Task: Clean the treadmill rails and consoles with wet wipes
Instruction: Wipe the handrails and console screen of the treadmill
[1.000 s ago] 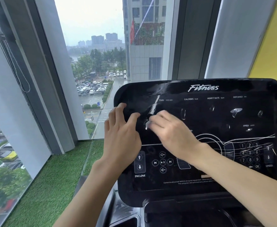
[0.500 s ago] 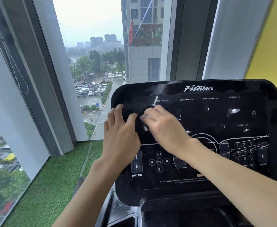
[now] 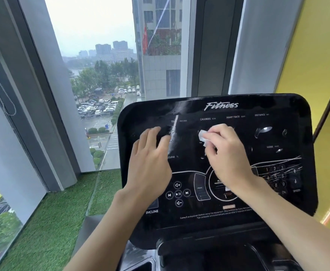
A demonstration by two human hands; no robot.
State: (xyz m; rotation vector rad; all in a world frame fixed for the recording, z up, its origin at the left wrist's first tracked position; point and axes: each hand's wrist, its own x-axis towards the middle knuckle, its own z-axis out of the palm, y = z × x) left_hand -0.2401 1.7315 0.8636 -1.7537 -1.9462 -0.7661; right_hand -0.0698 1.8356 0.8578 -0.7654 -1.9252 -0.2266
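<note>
One wet wipe [image 3: 203, 137]: gripped by right hand [image 3: 226, 153], pressed on the single console [image 3: 289, 204].
Left hand [image 3: 150, 163]: flat, fingers straight, on console.
Around: green turf [image 3: 48, 222].

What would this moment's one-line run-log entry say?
phase: console wipe | right hand: holds wet wipe against console, below CALORIES label | left hand: fingers flat on console's left side

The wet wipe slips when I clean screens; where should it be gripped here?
Grip the wet wipe by its bunched middle, from above against the sloped console, as the right hand does: it is a crumpled wad, so fingertips hold it pressed.
</note>
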